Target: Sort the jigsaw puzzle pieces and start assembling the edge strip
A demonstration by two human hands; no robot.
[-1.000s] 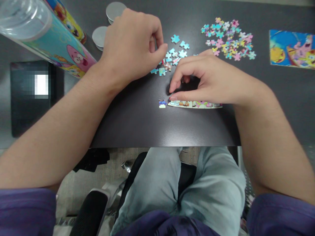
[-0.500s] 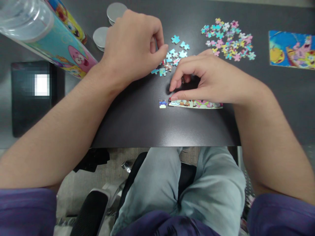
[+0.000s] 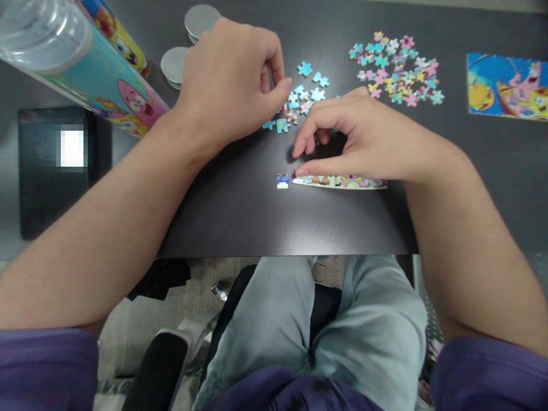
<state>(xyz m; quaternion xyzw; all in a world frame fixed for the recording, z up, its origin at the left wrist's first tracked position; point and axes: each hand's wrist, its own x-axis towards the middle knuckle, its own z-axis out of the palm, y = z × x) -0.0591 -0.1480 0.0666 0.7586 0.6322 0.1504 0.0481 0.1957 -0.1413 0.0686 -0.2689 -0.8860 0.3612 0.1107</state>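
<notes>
My left hand (image 3: 240, 74) is over the left side of a small group of loose puzzle pieces (image 3: 317, 94). Its fingers curl in towards the thumb, and whatever may be between the tips is hidden. My right hand (image 3: 346, 134) arches over a joined strip of puzzle pieces (image 3: 362, 183), with the thumb along its upper left edge. The index finger stays apart from the thumb; a small dark spot shows among the curled fingers, too small to name. Just left of the strip lies a single blue-and-white puzzle piece (image 3: 282, 181), separated by a narrow gap.
A larger pile of puzzle pieces (image 3: 398, 68) lies at the back right, with a cartoon picture card (image 3: 507, 85) beyond it. A tall cartoon-printed bottle (image 3: 115, 91), round grey discs (image 3: 173, 65) and a dark flat device (image 3: 47, 194) are on the left. The table's front edge (image 3: 291, 255) borders my lap.
Almost nothing differs. The fingers and thumb of my right hand have shifted very slightly left; my left hand and the puzzle pieces keep their places.
</notes>
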